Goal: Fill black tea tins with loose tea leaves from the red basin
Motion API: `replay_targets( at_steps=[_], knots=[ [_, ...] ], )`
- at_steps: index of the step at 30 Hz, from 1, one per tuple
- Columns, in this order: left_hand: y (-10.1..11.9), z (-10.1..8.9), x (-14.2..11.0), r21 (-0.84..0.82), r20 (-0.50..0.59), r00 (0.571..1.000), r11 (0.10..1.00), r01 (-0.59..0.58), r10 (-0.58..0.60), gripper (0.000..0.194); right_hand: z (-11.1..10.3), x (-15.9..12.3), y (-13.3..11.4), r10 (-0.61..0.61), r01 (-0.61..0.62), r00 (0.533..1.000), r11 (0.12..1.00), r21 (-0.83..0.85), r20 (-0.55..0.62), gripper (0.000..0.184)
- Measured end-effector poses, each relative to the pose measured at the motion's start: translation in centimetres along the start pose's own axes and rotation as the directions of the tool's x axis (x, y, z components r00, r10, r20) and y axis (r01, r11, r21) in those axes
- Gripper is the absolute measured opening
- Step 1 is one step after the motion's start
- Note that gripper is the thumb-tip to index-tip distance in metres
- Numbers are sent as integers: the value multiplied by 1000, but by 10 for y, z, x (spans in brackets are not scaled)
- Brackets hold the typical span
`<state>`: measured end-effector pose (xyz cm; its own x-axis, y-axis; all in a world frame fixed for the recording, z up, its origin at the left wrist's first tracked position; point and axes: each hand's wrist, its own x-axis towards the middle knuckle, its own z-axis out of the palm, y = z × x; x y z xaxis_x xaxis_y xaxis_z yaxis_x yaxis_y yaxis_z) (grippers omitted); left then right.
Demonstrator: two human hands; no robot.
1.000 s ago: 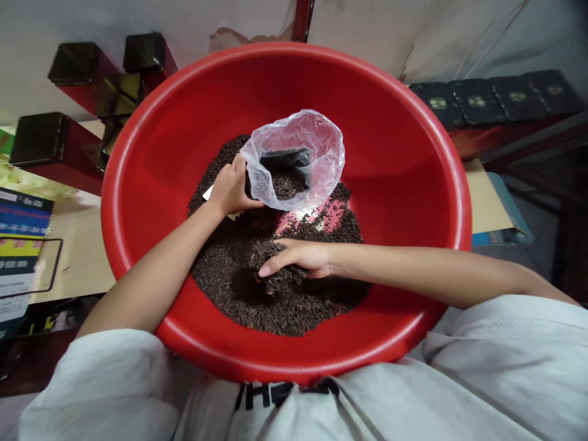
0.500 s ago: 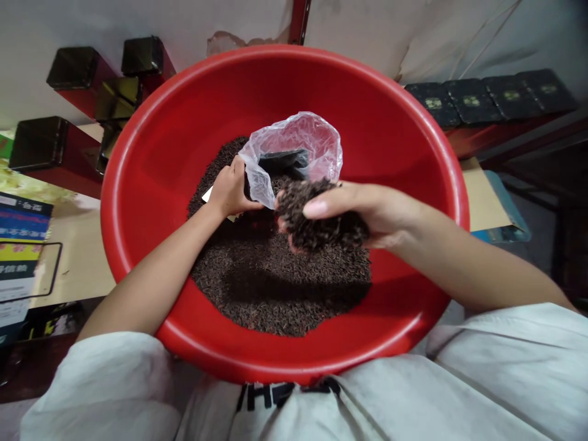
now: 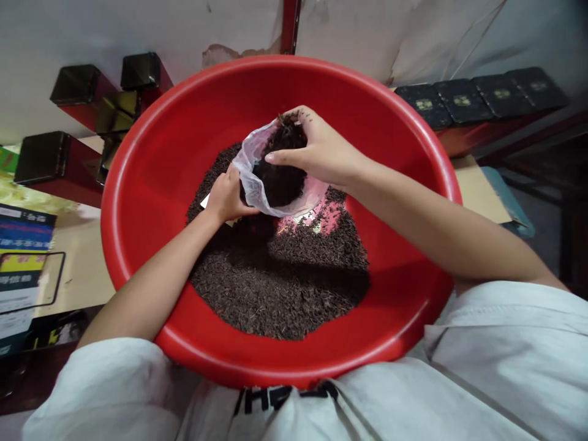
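Observation:
A clear plastic bag (image 3: pixel 260 195) stands open-mouthed over the dark heap in a large red basin (image 3: pixel 395 153). My left hand (image 3: pixel 226 195) grips the near left side of the bag, thumb along its rim. Over the bag's mouth, my right hand (image 3: pixel 316 147) curls around a handful of dark dried tea leaves (image 3: pixel 285 165), its thumb lying across them. Some leaves cling to its fingers. More loose tea leaves (image 3: pixel 275 294) spread across the basin's floor. Below the bag, a pink shiny patch (image 3: pixel 316 217) shows among them. What supports the bag underneath is mostly hidden.
Dark-topped red tins (image 3: pixel 50 162) stand left of the basin, and a row of black-lidded tins (image 3: pixel 463 101) lies at the back right. Printed packaging (image 3: pixel 22 269) is at the far left. Cardboard (image 3: pixel 482 190) borders the basin on the right.
My right hand has moved up and left with its handful of tea leaves, from in front of the bag to over its mouth. My left hand keeps its hold on the bag.

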<state>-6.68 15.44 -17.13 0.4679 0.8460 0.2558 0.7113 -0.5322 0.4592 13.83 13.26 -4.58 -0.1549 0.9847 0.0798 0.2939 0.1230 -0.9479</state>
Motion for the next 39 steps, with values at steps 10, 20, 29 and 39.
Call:
replay_targets(
  at_steps=[10,20,29,39],
  knots=[
    [7,-9,6,24,-3,984,983,180,-180,90,2,-97,-7,-268,313,866,949,-40,422,12],
    [-4,-8,1,-19,-175,939,955,296,-294,90,46,-86,130,627,-59,679,565,-823,382,102],
    [-14,12,1,-293,-365,863,923,250,-350,97,61,-115,123,621,-67,584,678,-732,523,119],
    [2,19,-2,-249,-314,911,949,194,-269,96,63,-124,104,524,-102,506,825,-556,685,109]
  ],
)
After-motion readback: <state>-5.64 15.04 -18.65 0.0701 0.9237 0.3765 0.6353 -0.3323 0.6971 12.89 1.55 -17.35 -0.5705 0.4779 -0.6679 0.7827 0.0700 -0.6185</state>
